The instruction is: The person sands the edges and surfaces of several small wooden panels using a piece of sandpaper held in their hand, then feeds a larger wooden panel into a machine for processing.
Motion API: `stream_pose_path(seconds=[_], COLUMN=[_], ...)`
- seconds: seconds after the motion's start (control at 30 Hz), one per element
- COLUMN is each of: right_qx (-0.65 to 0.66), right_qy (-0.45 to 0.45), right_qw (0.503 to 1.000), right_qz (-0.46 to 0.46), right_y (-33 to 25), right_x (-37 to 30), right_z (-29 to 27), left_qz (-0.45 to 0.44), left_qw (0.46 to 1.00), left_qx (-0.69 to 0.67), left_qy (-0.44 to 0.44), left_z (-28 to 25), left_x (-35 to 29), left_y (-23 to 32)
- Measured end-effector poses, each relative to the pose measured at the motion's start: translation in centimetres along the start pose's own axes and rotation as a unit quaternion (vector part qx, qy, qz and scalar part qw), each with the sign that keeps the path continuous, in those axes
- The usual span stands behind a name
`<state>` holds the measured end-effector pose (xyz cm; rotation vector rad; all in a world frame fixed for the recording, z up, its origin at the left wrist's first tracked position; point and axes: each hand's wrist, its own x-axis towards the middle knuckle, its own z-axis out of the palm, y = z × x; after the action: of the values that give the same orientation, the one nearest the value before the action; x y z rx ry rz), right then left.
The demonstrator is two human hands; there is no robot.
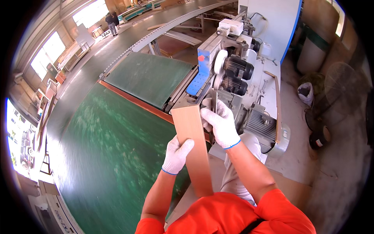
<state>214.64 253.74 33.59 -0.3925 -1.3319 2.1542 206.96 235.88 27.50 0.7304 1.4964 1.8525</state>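
A long wood-coloured board slants from my body up toward the edge of the machine. My left hand, in a white knit glove, is closed on the board's left edge, its thumb lying over the face. Beside the board's upper right edge, my gloved right hand is closed on a thin, dark flat tool that stands up between thumb and fingers. The tool's lower part is hidden by the glove, so its exact kind does not show.
A wide green belt spreads out at the left, and a shorter green belt lies beyond an orange-brown strip. Black motors and a large grey motor sit close on the right. Farther right stands a fan.
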Motion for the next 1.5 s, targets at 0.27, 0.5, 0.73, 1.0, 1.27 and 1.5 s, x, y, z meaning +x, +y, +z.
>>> stream_pose_path(seconds=[0.27,0.5,0.73,1.0,1.27,1.5], right_qx=[-0.083,-0.141,-0.150,-0.305,-0.381,-0.439], right_qy=[-0.209,-0.194,-0.184,-0.071,-0.079,-0.119], right_qw=[0.956,0.961,0.970,0.931,0.921,0.882], right_qz=[0.190,0.137,0.053,-0.189,0.007,0.125], right_y=[1.7,0.5,-2.8,-3.1,7.8,11.8], right_x=[-6.5,-7.3,-4.3,0.2,-1.1,-4.7], right_z=[0.1,2.0,3.6,3.9,-2.9,-4.5], left_qz=[-0.079,-0.070,-0.043,0.049,0.007,0.149], left_qw=[0.977,0.971,0.989,0.982,0.818,0.785], left_qx=[-0.096,-0.132,-0.079,0.113,0.575,0.599], left_qy=[0.172,0.187,0.120,0.142,-0.024,-0.060], left_z=[-0.9,-0.9,0.7,0.0,-10.2,-7.3], left_x=[2.5,2.0,1.0,1.7,4.3,1.1], left_y=[0.9,-1.0,0.4,3.0,-0.7,-6.0])
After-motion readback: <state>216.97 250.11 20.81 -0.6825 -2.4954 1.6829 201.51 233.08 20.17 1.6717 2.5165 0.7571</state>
